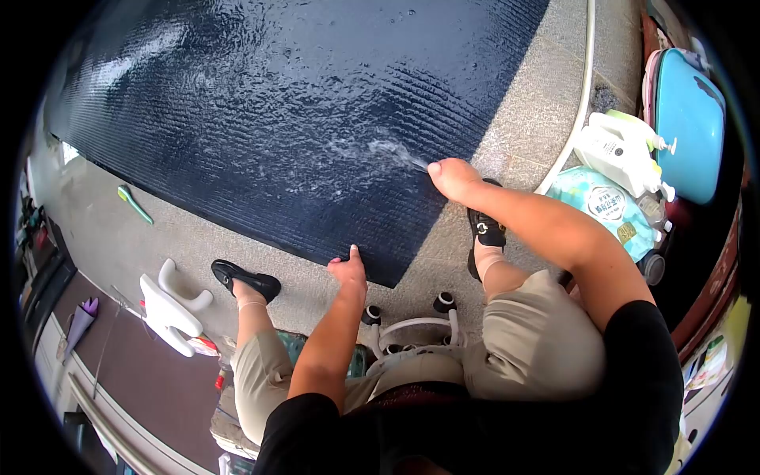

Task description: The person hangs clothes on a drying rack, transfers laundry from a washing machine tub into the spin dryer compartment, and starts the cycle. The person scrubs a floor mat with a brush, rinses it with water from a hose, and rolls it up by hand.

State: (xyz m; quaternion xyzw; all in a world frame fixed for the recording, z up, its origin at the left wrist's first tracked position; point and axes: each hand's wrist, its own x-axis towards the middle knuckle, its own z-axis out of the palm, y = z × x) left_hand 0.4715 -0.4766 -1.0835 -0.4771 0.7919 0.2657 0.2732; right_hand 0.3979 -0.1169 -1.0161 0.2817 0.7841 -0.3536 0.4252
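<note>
A large dark ribbed mat (261, 158), wet and shiny, lies spread over the floor in front of me. My right hand (456, 180) is closed above the mat's right side, and a jet of water (388, 150) sprays from it toward the left. A pale hose (587, 71) runs down the right side and passes behind my right forearm; its end is covered by my fist. At the near edge, close to the mat's corner, my left hand (348, 271) pinches the mat, thumb on top and the other fingers mostly hidden.
To the right stand white pump bottles (613, 150), a light-blue refill pouch (594, 198) and a blue basin (689, 127). A green-handled tool (134, 204) and a white plastic piece (168, 313) lie left. A wheeled stool (412, 326) is beneath me, between my black shoes (247, 279).
</note>
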